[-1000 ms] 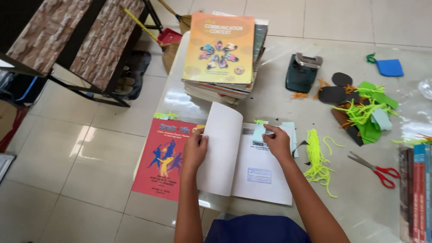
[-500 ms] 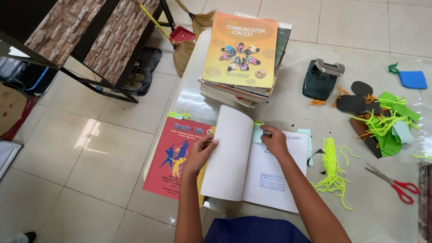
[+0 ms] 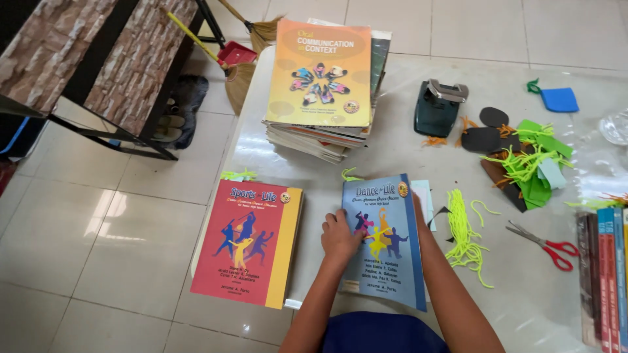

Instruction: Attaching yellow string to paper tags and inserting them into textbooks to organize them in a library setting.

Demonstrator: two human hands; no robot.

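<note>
The left hand lay curled on the closed blue book; the right hand was hidden beneath it, grip unclear.

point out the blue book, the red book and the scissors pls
blue book (image 3: 386, 261), head view, lower middle of its front cover
red book (image 3: 252, 245), head view, middle of its cover
scissors (image 3: 556, 252), head view, red handle loops

floor: pale glossy tiles | bench: brick-patterned, black frame | daylight glare
</note>
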